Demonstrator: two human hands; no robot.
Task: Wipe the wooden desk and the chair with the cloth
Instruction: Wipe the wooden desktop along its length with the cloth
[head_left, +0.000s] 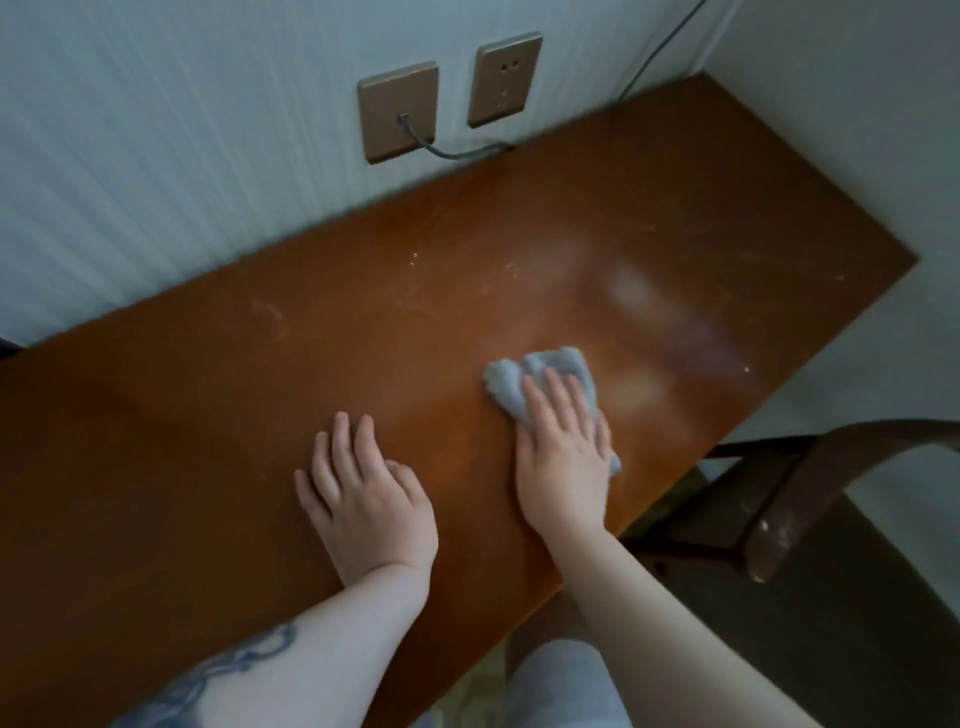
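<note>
The wooden desk (260, 415) is a long orange-brown top running from lower left to upper right against the wall. A small grey-blue cloth (511, 382) lies bunched on it near the front edge. My right hand (563, 460) presses flat on the cloth with its fingers spread, covering its near half. My left hand (363, 493) rests palm down on the bare wood to the left of the cloth, holding nothing. The dark brown chair (795, 499) stands at the lower right, just off the desk's front edge, its curved backrest showing.
Two tan wall plates (397, 117) sit on the white wall behind the desk; a grey cable (457, 151) runs from the left one down behind the desk. White specks and smears dot the desk's middle and right. A white wall closes the right end.
</note>
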